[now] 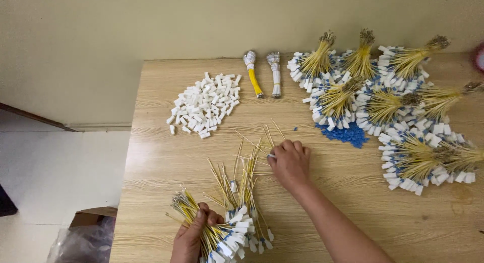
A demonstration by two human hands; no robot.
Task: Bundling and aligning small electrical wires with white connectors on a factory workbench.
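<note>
Here the left hand (194,232), at about seven o'clock on the wooden bench (353,192), is wrapped around a bundle of yellow wires (214,232) tipped with white and blue connectors. The right hand (290,162), near the centre, has its fingers curled down, pinching one of the loose yellow wires (247,162) scattered just beside it. At eleven o'clock lies a heap of white plastic housings (205,105); from one to three o'clock finished wire bundles (383,104) spread around a patch of small blue pieces (345,134).
</note>
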